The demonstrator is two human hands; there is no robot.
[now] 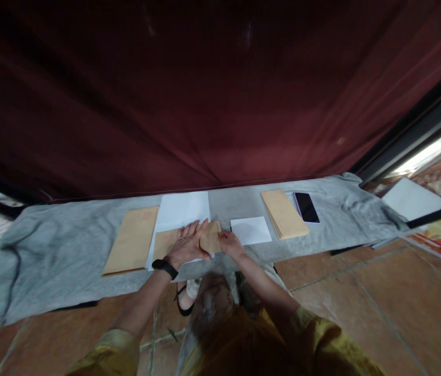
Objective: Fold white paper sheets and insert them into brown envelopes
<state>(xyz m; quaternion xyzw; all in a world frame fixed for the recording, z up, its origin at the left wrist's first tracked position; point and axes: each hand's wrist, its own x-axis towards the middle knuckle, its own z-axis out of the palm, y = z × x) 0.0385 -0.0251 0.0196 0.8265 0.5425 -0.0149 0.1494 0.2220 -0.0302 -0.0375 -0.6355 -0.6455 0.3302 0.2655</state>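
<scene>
My left hand (pixel 189 244), with a black band at the wrist, lies flat with fingers stretched out on a brown envelope (pixel 165 241) that rests on the grey cloth (pixel 67 245). My right hand (pixel 228 243) has its fingers curled at the envelope's right end, pinching its edge or flap. A white sheet (pixel 183 209) lies under and behind the envelope. A folded white paper (pixel 250 230) sits just right of my right hand.
Another brown envelope (pixel 132 239) lies to the left, a stack of brown envelopes (pixel 284 213) to the right, and beside that a black phone (pixel 306 207). A dark red curtain (pixel 212 94) hangs behind. Tiled floor (pixel 361 292) lies in front; more white paper (pixel 412 198) is far right.
</scene>
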